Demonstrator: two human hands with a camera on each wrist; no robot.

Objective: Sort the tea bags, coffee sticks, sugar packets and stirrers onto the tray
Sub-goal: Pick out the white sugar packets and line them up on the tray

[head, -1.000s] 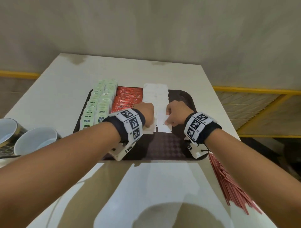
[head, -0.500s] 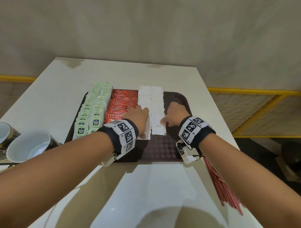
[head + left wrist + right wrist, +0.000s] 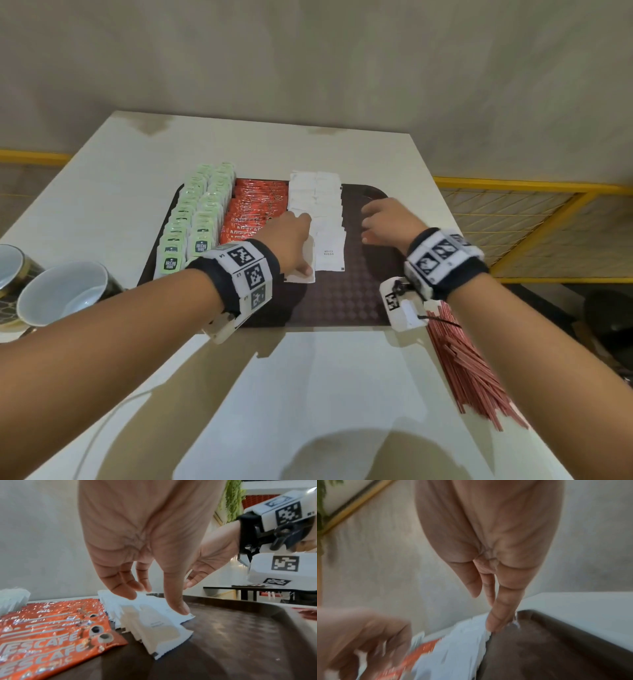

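A dark brown tray (image 3: 356,301) lay on the pale tabletop (image 3: 329,394), and three kinds of packet were already lined up across its left and middle parts. Green tea bags (image 3: 198,219) stood in two overlapping rows along the left edge, orange coffee sticks (image 3: 253,212) lay beside them, and white sugar packets (image 3: 318,205) ran in two overlapping rows down the middle. The right part of the tray was bare. The left hand (image 3: 291,236) rested on the near end of the sugar rows with its fingers stretched downward, the fingertips (image 3: 181,609) pressing the white paper without curling round any packet. The right hand (image 3: 387,219) hovered over the right side of the tray, just beside the sugar rows; in the right wrist view its fingers (image 3: 498,620) were extended, with one tip touching the edge of the white packets at the far end, and it held nothing. That view was blurred, so finer detail of the contact could not be told. Red stirrers (image 3: 479,373) lay in a loose heap on the tabletop off the near right corner of the tray, well apart from both hands. Two cups (image 3: 65,291) stood at the left edge of the tabletop, near the tray.
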